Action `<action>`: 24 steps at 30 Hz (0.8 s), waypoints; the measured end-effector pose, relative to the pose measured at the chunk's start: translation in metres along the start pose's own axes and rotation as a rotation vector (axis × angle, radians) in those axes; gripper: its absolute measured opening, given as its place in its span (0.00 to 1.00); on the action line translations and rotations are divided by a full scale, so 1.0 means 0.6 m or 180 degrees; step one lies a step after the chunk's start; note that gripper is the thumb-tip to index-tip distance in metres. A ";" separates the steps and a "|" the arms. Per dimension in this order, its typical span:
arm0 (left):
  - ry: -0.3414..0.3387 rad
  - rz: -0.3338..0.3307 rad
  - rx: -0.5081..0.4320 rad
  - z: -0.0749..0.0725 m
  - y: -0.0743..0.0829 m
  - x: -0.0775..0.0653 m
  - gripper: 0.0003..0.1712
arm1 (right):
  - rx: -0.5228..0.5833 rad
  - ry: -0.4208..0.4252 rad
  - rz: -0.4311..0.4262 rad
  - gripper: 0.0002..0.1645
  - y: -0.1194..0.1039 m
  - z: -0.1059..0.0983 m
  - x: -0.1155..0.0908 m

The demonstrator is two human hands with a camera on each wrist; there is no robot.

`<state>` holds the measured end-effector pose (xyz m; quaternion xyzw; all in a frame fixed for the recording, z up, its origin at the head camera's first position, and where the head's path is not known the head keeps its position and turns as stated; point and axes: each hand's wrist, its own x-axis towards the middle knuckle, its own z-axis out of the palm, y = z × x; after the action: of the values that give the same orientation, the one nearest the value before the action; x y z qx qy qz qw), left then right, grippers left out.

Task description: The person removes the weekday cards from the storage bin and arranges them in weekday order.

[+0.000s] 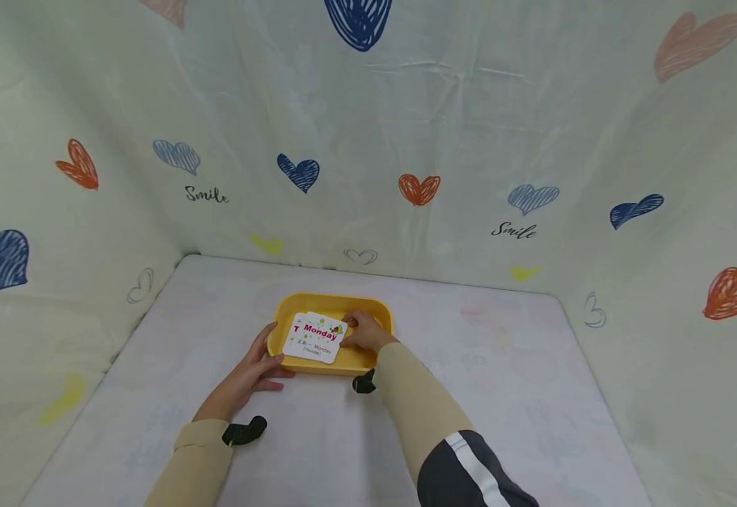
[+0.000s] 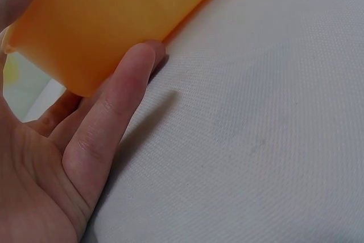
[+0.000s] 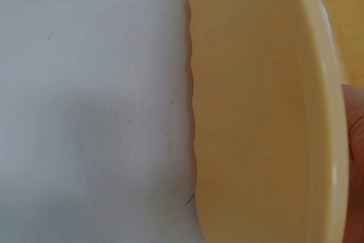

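A yellow tray point(image 1: 368, 362) with rounded corners sits on the white table. Inside its left part lie white cards; the top card point(image 1: 319, 338) reads "Monday" in red, with the edge of another card showing behind it. My left hand point(image 1: 246, 373) grips the tray's left end, thumb at the rim; in the left wrist view, fingers point(image 2: 102, 118) reach under the tray's side. My right hand point(image 1: 370, 333) reaches into the tray and pinches the card's right edge. Only part of this hand shows past the tray wall point(image 3: 256, 106) in the right wrist view.
The white table point(image 1: 501, 394) stretches out around the tray. Behind and beside it hangs a pale curtain point(image 1: 457, 127) printed with hearts and "Smile". Dark straps with cameras point(image 1: 244, 431) sit at both wrists.
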<state>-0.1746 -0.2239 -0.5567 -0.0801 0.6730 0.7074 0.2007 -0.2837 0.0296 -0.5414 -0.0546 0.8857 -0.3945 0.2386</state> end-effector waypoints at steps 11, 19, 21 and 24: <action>0.0033 0.0012 0.0023 0.001 0.000 -0.002 0.44 | 0.0317 0.0046 0.0082 0.18 -0.010 -0.003 -0.016; 0.0041 -0.0003 0.0006 0.002 -0.001 -0.002 0.44 | 0.0221 0.0128 0.0083 0.19 -0.009 0.005 -0.019; 0.0034 0.0004 0.0004 0.001 -0.001 -0.002 0.44 | 0.0192 0.0150 0.0084 0.18 -0.009 0.006 -0.018; 0.0022 0.0010 0.0021 0.001 -0.001 -0.003 0.44 | 0.0176 0.0186 0.0098 0.15 -0.008 0.007 -0.018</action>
<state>-0.1726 -0.2237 -0.5562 -0.0808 0.6761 0.7052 0.1975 -0.2727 0.0262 -0.5363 -0.0227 0.8817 -0.4166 0.2201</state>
